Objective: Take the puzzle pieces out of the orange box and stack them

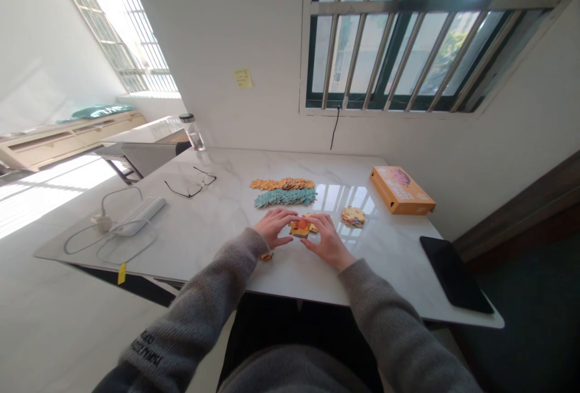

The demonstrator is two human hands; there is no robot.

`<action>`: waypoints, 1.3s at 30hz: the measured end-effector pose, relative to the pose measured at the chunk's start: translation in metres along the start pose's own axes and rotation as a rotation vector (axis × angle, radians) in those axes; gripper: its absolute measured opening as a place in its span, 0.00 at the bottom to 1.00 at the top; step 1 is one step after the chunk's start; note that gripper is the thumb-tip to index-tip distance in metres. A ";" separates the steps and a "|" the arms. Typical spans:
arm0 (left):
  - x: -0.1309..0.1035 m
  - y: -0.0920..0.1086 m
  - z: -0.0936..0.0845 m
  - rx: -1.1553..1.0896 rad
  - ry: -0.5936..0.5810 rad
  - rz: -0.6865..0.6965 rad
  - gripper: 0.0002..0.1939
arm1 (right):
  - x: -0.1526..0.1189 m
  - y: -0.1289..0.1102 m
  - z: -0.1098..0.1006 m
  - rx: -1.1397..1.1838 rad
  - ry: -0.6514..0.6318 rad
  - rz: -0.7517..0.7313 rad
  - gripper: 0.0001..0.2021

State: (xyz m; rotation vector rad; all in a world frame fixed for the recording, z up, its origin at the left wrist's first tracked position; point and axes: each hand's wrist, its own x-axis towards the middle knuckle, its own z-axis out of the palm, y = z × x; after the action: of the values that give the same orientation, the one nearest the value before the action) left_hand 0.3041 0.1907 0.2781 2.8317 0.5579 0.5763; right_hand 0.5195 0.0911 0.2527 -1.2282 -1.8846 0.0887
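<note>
My left hand (275, 227) and my right hand (327, 242) meet low over the white marbled table, one on each side of some yellow-orange jigsaw puzzle pieces (299, 227). Fingers and thumbs of both are curled in against the pieces' edges. Whether the pieces are joined is too small to tell. Close to my left wrist lies a small colourful puzzle piece (266, 256), partly covered by the sleeve. Just beyond my hands, a row of teal pieces (285, 198) overlaps in a band, with an orange row (281, 183) behind it. Right of my right hand sits a pile of pale yellow pieces (353, 217).
An orange box (401, 190) stands at the back right, and a black tablet (454, 274) lies along the right edge. On the left are glasses (194, 189), a white power strip (140, 217) with looping cable, and a clear bottle (194, 133) by the wall.
</note>
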 end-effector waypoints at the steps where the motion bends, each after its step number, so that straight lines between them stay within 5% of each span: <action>1: 0.001 0.001 0.000 -0.007 -0.006 -0.004 0.26 | 0.000 -0.001 0.000 0.017 -0.002 0.003 0.26; 7: -0.001 0.009 -0.005 -0.076 -0.034 -0.015 0.26 | 0.001 -0.006 -0.002 0.200 0.029 0.140 0.24; 11: -0.004 0.018 -0.007 -0.087 -0.048 0.063 0.20 | 0.003 -0.004 -0.001 0.563 -0.058 0.342 0.21; 16: -0.007 0.026 -0.012 -0.048 0.081 0.040 0.15 | 0.006 -0.003 -0.001 0.878 -0.053 0.487 0.22; 20: -0.010 0.030 -0.014 0.003 0.216 -0.070 0.17 | 0.008 -0.004 -0.001 0.903 0.077 0.594 0.22; 24: -0.012 0.029 -0.007 0.034 0.167 -0.071 0.23 | 0.007 -0.005 0.001 0.917 0.090 0.642 0.21; 30: -0.019 0.025 -0.003 0.034 0.140 -0.093 0.17 | 0.004 -0.007 0.005 0.895 0.030 0.613 0.20; 39: -0.082 -0.005 -0.011 -0.261 0.138 -0.227 0.09 | 0.007 -0.006 -0.001 0.779 0.139 0.529 0.17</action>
State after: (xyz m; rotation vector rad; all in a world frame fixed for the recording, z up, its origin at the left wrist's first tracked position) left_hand 0.2280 0.1639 0.2593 2.4573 0.7557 0.7442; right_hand 0.5147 0.0933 0.2606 -1.0881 -1.1638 0.9044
